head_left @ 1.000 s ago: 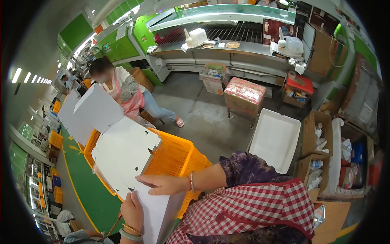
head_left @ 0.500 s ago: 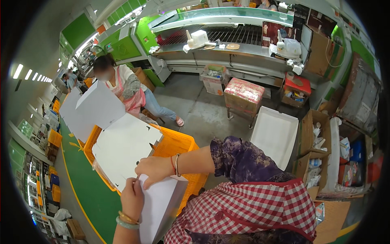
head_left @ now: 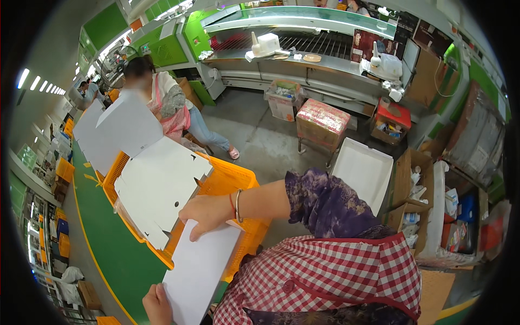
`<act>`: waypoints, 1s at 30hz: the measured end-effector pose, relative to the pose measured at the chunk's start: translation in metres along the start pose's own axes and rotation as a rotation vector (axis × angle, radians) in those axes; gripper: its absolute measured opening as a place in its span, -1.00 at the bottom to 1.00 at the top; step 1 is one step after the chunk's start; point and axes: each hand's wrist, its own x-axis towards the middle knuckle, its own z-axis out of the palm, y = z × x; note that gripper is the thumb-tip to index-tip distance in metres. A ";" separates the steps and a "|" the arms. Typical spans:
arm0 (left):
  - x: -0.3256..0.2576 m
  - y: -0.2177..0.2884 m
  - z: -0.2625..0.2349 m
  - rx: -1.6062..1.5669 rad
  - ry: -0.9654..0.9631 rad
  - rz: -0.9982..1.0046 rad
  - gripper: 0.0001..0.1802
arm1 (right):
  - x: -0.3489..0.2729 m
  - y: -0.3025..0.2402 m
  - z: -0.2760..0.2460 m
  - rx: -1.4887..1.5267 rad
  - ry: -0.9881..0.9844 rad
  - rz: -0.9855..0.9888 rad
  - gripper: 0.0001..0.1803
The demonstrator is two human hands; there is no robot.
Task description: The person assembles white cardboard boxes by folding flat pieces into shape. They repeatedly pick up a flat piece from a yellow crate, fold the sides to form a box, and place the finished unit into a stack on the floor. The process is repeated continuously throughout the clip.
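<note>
A folded white cardboard box lies slanting in front of me, its near end against my apron. My right hand grips its far end, thumb pressed on the top face and fingers hidden behind the edge. At the near left edge, my left hand is closed with curled fingers against the cardboard; its lower part is cut off by the frame. Just beyond is a flat white die-cut cardboard sheet with slots and a dark round hole, resting over a yellow plastic crate.
Across from me a person in a pink apron sits behind raised grey-white cardboard. A green table surface runs along the left. To the right stand a taped carton on a stool, a white tray-shaped lid and open cartons.
My left hand has slid toward me along the box's left edge, away from my right hand. The right hand stays at the far end. The box has turned flatter toward view.
</note>
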 end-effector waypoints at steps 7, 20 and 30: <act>-0.037 0.000 -0.051 -0.239 -0.331 -0.051 -0.82 | -0.013 -0.040 -0.019 -0.026 -0.004 -0.161 -0.62; -0.003 -0.095 0.166 0.530 0.285 0.351 -0.84 | -0.069 0.089 0.125 -0.654 0.071 -0.293 -0.93; -0.011 -0.132 0.267 0.387 -0.002 0.255 -0.86 | -0.095 0.148 0.198 -0.564 -0.055 -0.120 -0.89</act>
